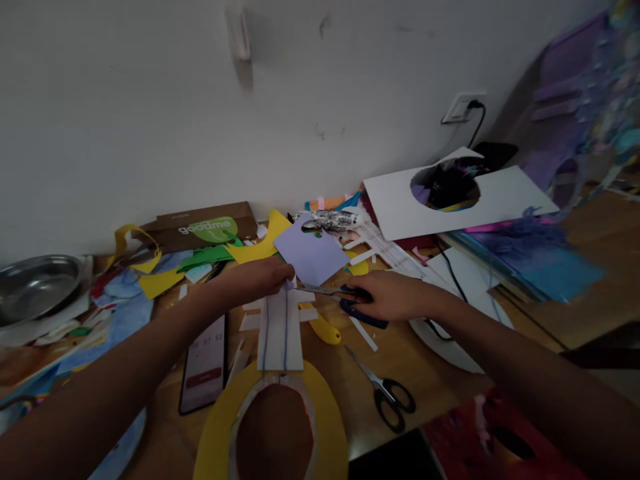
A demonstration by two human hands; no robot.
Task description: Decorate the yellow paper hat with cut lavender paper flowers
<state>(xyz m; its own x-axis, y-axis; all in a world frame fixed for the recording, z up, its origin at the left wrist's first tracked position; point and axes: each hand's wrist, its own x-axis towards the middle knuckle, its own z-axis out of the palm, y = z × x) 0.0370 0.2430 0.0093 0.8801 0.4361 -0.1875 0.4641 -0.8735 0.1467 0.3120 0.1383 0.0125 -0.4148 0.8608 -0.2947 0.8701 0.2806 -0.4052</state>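
Note:
My left hand [273,275] is closed in a pinch, and a small piece of lavender paper [289,285] shows under its fingertips. In my right hand [395,295] is a pair of dark-blue-handled scissors [350,301], its blades pointing left at that piece. Just behind the hands lies a lavender sheet [320,257] with a hole cut in it. Below them a white card strip [281,333] with blue lines and side tabs joins a yellow ring [333,427] with a white inner edge. Most of what my left fingers grip is hidden.
Black-handled scissors [387,397] and a yellow-handled tool [326,331] lie near the strip. A phone [204,367] is left of it. Farther out are a metal bowl [40,287], a brown box [200,227], a white board with a hole [390,200] and yellow paper scraps [160,283].

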